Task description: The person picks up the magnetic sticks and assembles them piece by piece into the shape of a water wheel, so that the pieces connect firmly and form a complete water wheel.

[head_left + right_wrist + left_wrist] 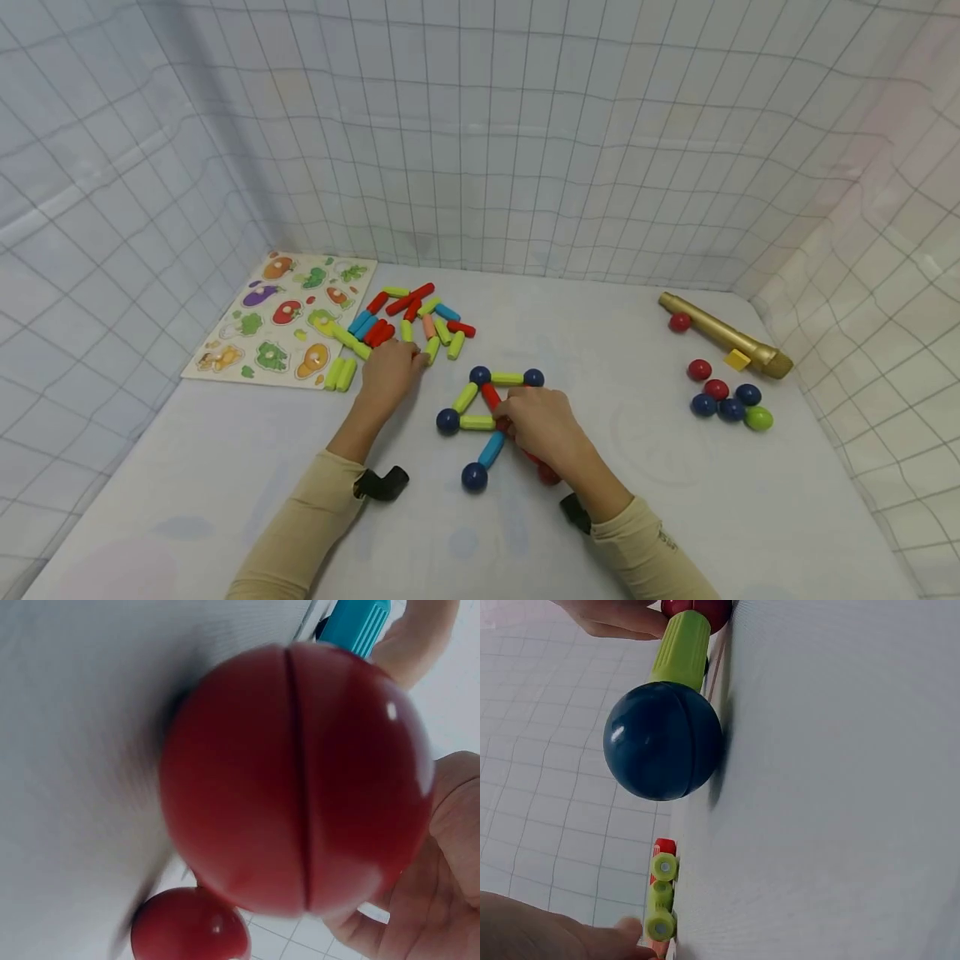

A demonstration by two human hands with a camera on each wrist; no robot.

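Observation:
A flat structure of rods and balls lies on the table. Green rods (477, 422) join dark blue balls (447, 421), with a red rod (491, 396) and a light blue rod (491, 450) meeting at a middle red ball (697, 609). My right hand (542, 423) grips that ball from above, partly hiding it. Another red ball (300, 780) fills the right wrist view, below that hand. At the edge of a pile of loose rods, my left hand (390, 371) reaches beside a green rod (432, 350); its fingertips are partly hidden, so a hold cannot be confirmed.
A vegetable picture board (255, 342) lies left of the pile, with two green rods (341, 374) near it. At the right are a gold microphone (723, 333), a yellow piece (737, 359) and several loose balls (732, 409). Gridded cloth walls (480, 150) enclose the table.

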